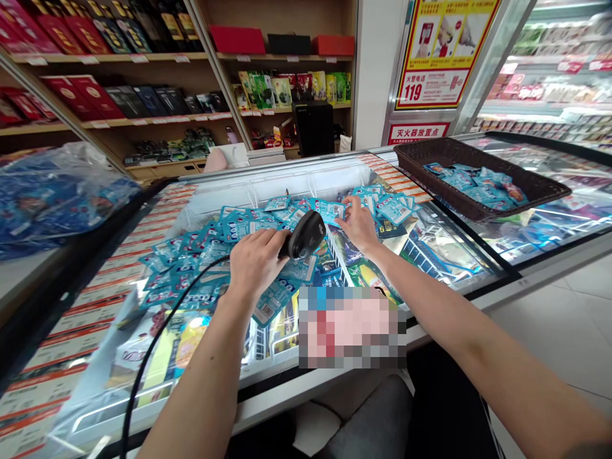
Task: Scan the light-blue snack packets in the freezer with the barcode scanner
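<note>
1. A shop with stocked shelves (287, 58) at the back; in front stands a glass-topped chest freezer (272, 398), used as a work surface.
2. Work looks to be under way. A small batch of blue packets (488, 185) lies inside the dark woven basket (463, 152), on the right-hand part of the glass.
3. Far more loose packets (239, 223) lie spread and overlapping across the middle of the glass, so much seems left to handle. Whether any of these have been dealt with, I cannot tell.
4. A clear plastic bag (67, 197), with blue packaging showing through, sits at the far left; its part is unclear.
5. The left hand (258, 258) is closed around a black scanner (306, 236), its cable (157, 338) trailing down towards the wearer.
6. The right hand (359, 223) is partly curled, fingertips touching the right end of one packet (326, 209) just beyond the scanner head; whether it pinches firmly is unclear.
</note>
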Demonstrator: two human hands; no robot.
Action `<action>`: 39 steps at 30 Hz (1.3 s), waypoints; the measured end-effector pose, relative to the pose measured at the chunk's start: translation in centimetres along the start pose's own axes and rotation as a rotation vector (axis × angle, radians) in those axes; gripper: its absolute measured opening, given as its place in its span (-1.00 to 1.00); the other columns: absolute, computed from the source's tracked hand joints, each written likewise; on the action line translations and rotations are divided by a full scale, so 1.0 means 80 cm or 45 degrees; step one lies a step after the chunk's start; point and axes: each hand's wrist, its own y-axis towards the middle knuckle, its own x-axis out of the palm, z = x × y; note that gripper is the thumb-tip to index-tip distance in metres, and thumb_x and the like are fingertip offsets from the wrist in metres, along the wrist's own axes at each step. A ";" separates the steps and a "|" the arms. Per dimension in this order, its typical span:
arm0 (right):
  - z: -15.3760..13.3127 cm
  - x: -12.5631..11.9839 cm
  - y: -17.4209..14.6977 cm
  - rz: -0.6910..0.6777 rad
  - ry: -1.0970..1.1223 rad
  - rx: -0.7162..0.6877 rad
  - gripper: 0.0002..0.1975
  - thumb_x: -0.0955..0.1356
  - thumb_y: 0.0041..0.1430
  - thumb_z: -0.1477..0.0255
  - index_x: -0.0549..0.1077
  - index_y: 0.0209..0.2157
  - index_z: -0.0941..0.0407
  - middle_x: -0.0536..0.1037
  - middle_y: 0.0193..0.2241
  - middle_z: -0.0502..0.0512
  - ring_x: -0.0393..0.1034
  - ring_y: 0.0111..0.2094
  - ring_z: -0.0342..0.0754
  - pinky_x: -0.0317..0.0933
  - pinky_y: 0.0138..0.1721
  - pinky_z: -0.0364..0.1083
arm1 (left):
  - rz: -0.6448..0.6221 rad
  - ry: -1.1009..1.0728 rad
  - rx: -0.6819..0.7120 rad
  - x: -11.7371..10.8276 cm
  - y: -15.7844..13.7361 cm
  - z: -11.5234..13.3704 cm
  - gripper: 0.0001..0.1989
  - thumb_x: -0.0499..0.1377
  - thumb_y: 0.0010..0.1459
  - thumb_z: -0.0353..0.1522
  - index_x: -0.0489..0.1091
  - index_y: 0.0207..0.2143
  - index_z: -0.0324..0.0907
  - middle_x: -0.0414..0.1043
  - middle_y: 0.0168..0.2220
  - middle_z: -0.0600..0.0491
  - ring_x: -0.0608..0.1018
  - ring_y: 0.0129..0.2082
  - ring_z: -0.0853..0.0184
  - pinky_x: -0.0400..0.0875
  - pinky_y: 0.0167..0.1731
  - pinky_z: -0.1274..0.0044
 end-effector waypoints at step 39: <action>0.004 -0.011 -0.008 -0.184 -0.456 -0.128 -0.77 0.30 0.21 0.33 0.54 -0.15 -0.02 0.45 0.01 0.11 0.17 0.07 0.13 -0.12 0.12 0.21 | -0.107 0.062 -0.461 0.000 -0.023 -0.042 -0.67 0.10 0.12 -0.22 0.38 -0.07 -0.12 0.49 -0.23 -0.06 0.49 -0.19 0.13 0.22 -0.32 0.42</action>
